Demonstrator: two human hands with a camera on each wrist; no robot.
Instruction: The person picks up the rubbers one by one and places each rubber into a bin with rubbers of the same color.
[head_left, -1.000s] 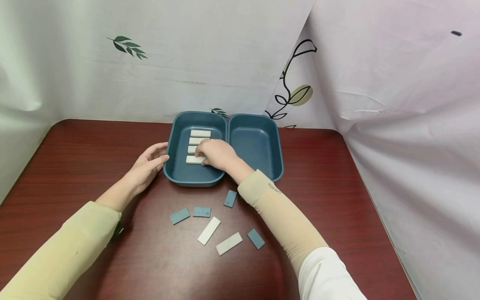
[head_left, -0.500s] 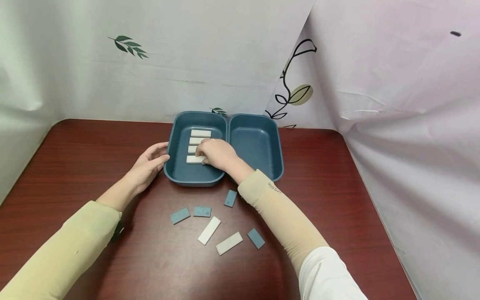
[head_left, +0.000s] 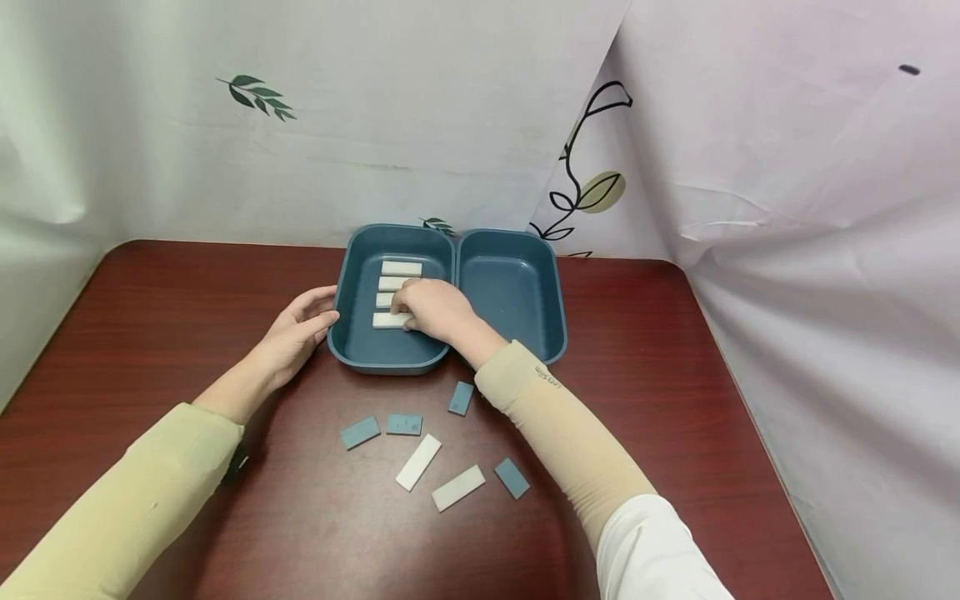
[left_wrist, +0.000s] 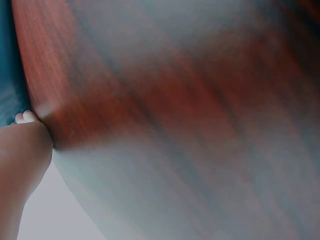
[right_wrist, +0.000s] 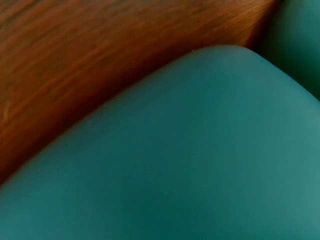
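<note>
A blue square container [head_left: 390, 367] stands on the table, with white rectangular blocks lying in a column inside it. My right hand [head_left: 438, 308] reaches in from the right and pinches the nearest white block [head_left: 385, 320] at its right end; that end is hidden by the fingers. Behind it lie more white blocks, the farthest white block [head_left: 401, 269] fully visible. My left hand [head_left: 296, 335] rests with loosely bent fingers against the container's left outer wall, thumb near the rim. In the left wrist view, part of the left hand [left_wrist: 25, 145] touches the blue wall.
A second blue container [head_left: 502, 292] adjoins on the right. Nearer me lie several blue blocks, such as a blue block [head_left: 404, 425], and two white ones, a white block [head_left: 418, 462] and another white block [head_left: 458, 488]. A patterned white curtain [head_left: 337, 150] hangs behind the table.
</note>
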